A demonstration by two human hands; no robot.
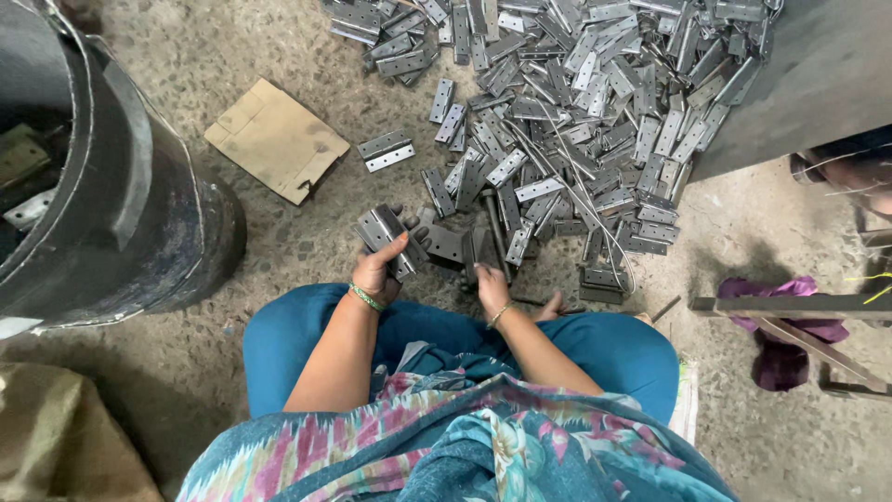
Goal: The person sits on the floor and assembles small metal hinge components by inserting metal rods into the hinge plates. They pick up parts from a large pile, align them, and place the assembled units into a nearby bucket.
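Head view | left hand (379, 270) grasps small stack of grey steel hinges (386, 234) above concrete floor (232, 232) | right hand (491, 286) clenched on dark metal fixture (465, 249) | risk: stack could fan apart, slip, pinch fingers

Grey metal hinges (576, 112), tan cardboard scrap (277, 139), black drum (111, 186), teal trousers (288, 344), floral teal-pink tunic (465, 446), purple cloth (780, 325)
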